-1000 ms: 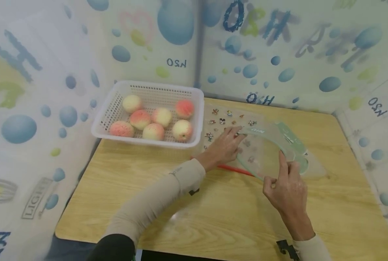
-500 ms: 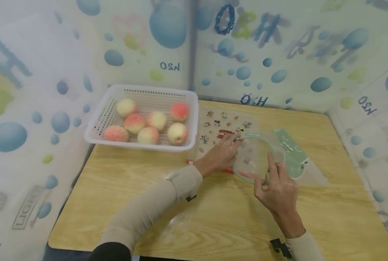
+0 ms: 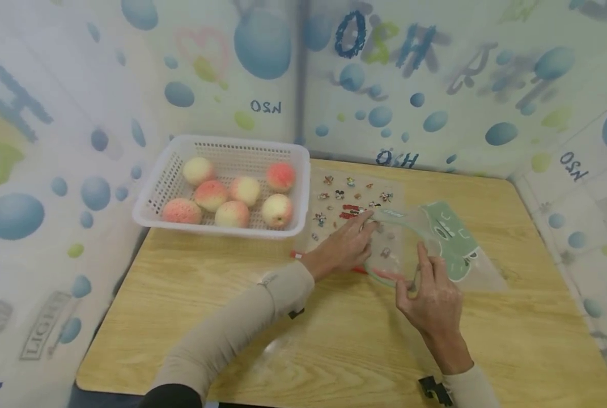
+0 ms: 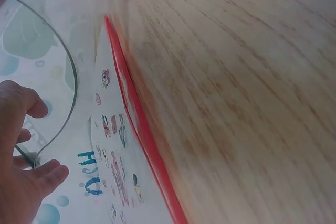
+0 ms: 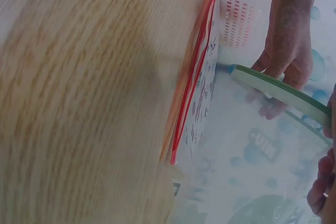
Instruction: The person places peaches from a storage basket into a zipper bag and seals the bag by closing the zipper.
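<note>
Between my hands is a clear plastic zip bag (image 3: 453, 241) with a green frog-like print and a green edge, its mouth spread into a wide loop. My left hand (image 3: 341, 248) pinches the bag's rim at the far left, also seen in the right wrist view, where fingers show through the plastic beside the green zip strip (image 5: 283, 95). My right hand (image 3: 432, 297) pinches the near right rim, index finger extended along it. Beneath lies a second clear bag (image 3: 329, 195) with small cartoon prints and a red zip (image 4: 142, 114), partly covered by the left hand.
A white perforated basket (image 3: 221, 229) with several pink and cream peaches (image 3: 232, 213) stands at the back left, beside the cartoon bag. Patterned curtains (image 3: 364, 113) enclose the back and sides of the wooden table (image 3: 334, 345).
The green bag's frog print has spread flatter and turned a little. Both hands keep hold of the rim. The head view has shifted slightly, and more of the cartoon bag shows.
</note>
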`<state>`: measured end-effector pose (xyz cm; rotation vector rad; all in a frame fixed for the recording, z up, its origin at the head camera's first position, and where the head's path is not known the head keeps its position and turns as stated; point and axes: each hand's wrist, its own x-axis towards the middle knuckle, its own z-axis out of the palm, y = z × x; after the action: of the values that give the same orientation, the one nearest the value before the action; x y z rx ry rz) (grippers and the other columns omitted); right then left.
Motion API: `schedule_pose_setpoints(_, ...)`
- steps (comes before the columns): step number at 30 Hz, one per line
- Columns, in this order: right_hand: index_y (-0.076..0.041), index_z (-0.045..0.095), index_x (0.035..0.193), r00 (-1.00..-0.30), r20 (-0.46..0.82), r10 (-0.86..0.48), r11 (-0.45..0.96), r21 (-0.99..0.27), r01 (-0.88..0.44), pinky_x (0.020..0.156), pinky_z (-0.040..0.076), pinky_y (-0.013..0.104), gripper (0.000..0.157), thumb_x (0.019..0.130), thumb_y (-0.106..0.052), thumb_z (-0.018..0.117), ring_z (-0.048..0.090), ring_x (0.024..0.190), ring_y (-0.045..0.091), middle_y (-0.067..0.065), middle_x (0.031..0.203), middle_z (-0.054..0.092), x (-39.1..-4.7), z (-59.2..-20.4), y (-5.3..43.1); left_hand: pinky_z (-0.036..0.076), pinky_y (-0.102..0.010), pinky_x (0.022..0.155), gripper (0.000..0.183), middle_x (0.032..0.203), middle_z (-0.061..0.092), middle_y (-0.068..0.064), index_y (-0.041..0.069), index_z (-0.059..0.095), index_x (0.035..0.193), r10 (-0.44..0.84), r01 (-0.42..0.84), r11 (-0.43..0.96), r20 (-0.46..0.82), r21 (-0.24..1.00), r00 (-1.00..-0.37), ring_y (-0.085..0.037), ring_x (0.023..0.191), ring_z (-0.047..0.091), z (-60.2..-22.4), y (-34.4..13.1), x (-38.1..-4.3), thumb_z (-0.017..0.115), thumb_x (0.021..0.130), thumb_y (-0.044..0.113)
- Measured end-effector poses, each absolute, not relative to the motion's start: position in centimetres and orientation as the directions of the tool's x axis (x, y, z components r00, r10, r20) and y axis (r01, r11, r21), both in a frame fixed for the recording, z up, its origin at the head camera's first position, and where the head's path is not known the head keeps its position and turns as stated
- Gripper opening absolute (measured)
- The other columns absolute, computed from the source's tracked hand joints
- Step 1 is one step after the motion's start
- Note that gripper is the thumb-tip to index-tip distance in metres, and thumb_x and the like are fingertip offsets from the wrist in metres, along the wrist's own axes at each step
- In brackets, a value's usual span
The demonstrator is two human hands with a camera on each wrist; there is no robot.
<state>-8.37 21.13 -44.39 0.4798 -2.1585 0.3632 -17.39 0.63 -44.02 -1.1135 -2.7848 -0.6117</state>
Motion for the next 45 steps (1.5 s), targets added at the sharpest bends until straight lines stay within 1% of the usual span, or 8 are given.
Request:
schedule_pose_setpoints(5, 0.013, 0.062, 0.128, -0.543, 0.814, -0.204, 0.889, -0.079, -0.451, 0.028, 0.019, 0.028, 0.064, 0.091, -0.038, 0.049, 0.019, 0.044, 0.007, 0.026, 0.09, 0.058, -8.4, -44.6, 21.3, 0.024, -0.035, 0.118, 0.053, 0.164, 0.019, -0.024, 0.008, 0.048, 0.148, 0.643, 0.696, 0.647, 0.269, 0.311, -0.717, -0.032, 0.146, 0.033, -44.2, 0.3, -17.5, 0.064, 0.098, 0.015)
schedule_pose_setpoints(13, 0.01, 0.059, 0.134, -0.569, 0.802, -0.183, 0.905, -0.089, -0.416, 0.029, 0.021, 0.032, 0.066, 0.092, -0.041, 0.052, 0.028, 0.038, 0.017, 0.028, 0.096, 0.06, -8.5, -44.7, 21.7, 0.045, -0.042, 0.107, 0.055, 0.163, 0.02, -0.023, 0.017, 0.053, 0.148, 0.637, 0.718, 0.652, 0.338, 0.242, -0.692, -0.034, 0.141, 0.04, -44.0, -0.2, -17.7, 0.067, 0.095, 0.016)
schedule_pose_setpoints(16, 0.009, 0.059, 0.134, -0.576, 0.798, -0.175, 0.908, -0.096, -0.408, 0.029, 0.021, 0.032, 0.066, 0.092, -0.041, 0.052, 0.028, 0.038, 0.017, 0.028, 0.098, 0.06, -8.6, -44.8, 21.8, 0.043, -0.044, 0.109, 0.054, 0.162, 0.023, -0.023, 0.02, 0.053, 0.148, 0.637, 0.729, 0.65, 0.368, 0.217, -0.678, -0.035, 0.142, 0.038, -43.7, -0.6, -17.8, 0.065, 0.095, 0.016)
schedule_pose_setpoints(21, 0.01, 0.059, 0.133, -0.591, 0.79, -0.161, 0.912, -0.11, -0.396, 0.03, 0.019, 0.029, 0.068, 0.088, -0.04, 0.051, 0.023, 0.042, 0.012, 0.027, 0.097, 0.059, -8.6, -44.8, 21.7, 0.034, -0.042, 0.115, 0.052, 0.159, 0.032, -0.022, 0.015, 0.054, 0.147, 0.614, 0.733, 0.657, 0.439, 0.176, -0.656, -0.035, 0.14, 0.041, -43.2, -1.9, -18.0, 0.063, 0.096, 0.015)
schedule_pose_setpoints(26, 0.012, 0.062, 0.129, -0.576, 0.802, -0.157, 0.915, -0.102, -0.391, 0.031, 0.017, 0.027, 0.064, 0.087, -0.036, 0.05, 0.016, 0.045, 0.007, 0.028, 0.095, 0.059, -8.5, -44.5, 21.5, 0.046, -0.041, 0.106, 0.055, 0.149, 0.047, -0.019, 0.01, 0.054, 0.146, 0.595, 0.732, 0.666, 0.486, 0.147, -0.639, -0.033, 0.131, 0.05, -42.3, -3.6, -18.5, 0.066, 0.093, 0.014)
schedule_pose_setpoints(33, 0.012, 0.063, 0.127, -0.585, 0.798, -0.142, 0.915, -0.119, -0.385, 0.033, 0.016, 0.025, 0.067, 0.093, -0.044, 0.047, 0.011, 0.052, 0.0, 0.027, 0.094, 0.059, -8.3, -43.8, 20.9, 0.042, -0.042, 0.11, 0.062, 0.146, 0.052, -0.015, 0.006, 0.041, 0.153, 0.544, 0.654, 0.73, 0.413, 0.196, -0.731, -0.032, 0.132, 0.05, -39.8, -7.4, -18.5, 0.064, 0.097, 0.02)
schedule_pose_setpoints(40, 0.012, 0.062, 0.128, -0.602, 0.786, -0.141, 0.917, -0.125, -0.378, 0.031, 0.017, 0.026, 0.067, 0.086, -0.039, 0.05, 0.013, 0.05, 0.001, 0.026, 0.095, 0.059, -8.6, -44.5, 21.2, 0.042, -0.05, 0.109, 0.064, 0.151, 0.047, -0.016, 0.009, 0.034, 0.157, 0.459, 0.569, 0.772, 0.373, 0.282, -0.807, -0.035, 0.133, 0.048, -38.5, -11.4, -19.2, 0.058, 0.099, 0.02)
schedule_pose_setpoints(45, 0.013, 0.063, 0.126, -0.597, 0.789, -0.146, 0.914, -0.123, -0.387, 0.032, 0.016, 0.024, 0.065, 0.082, -0.034, 0.053, 0.012, 0.052, -0.001, 0.025, 0.094, 0.059, -8.4, -43.9, 21.0, 0.032, -0.05, 0.116, 0.065, 0.152, 0.044, -0.02, 0.006, 0.032, 0.158, 0.424, 0.527, 0.782, 0.335, 0.332, -0.841, -0.039, 0.138, 0.042, -38.9, -14.0, -19.6, 0.055, 0.099, 0.024)
